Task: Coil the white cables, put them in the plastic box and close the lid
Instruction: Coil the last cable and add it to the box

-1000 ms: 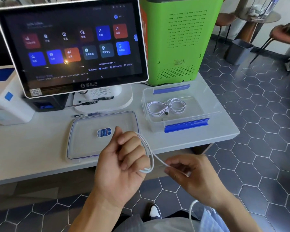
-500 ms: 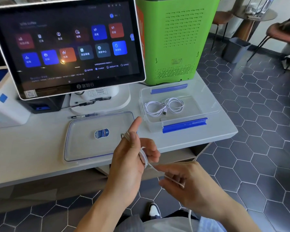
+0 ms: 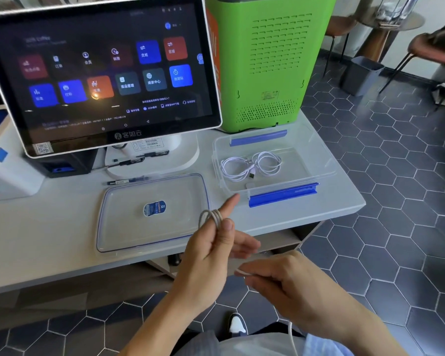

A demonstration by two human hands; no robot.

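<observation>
A pale, smooth worktop (image 3: 49, 242) stands over dark hexagonal floor tiles (image 3: 408, 227), with a glossy touchscreen terminal (image 3: 105, 73) at the far left and a green vented machine (image 3: 270, 60) beside it. We are mid-coil on the second white cable (image 3: 211, 217): several thin, rubbery loops sit around the fingers of our left hand (image 3: 213, 255), thumb pressed on them, index finger raised. Our right hand (image 3: 290, 286) is pinched on the slack, which trails down towards our lap (its free end is out of sight). One cable (image 3: 249, 165) already lies coiled in the clear plastic box (image 3: 319, 163), a shallow rectangle with blue latches, at the right. Its transparent lid (image 3: 129, 227) lies flat to the near left. Next, we judge, the right hand must feed the remaining slack round evenly, keeping the springy loops from slipping.
</observation>
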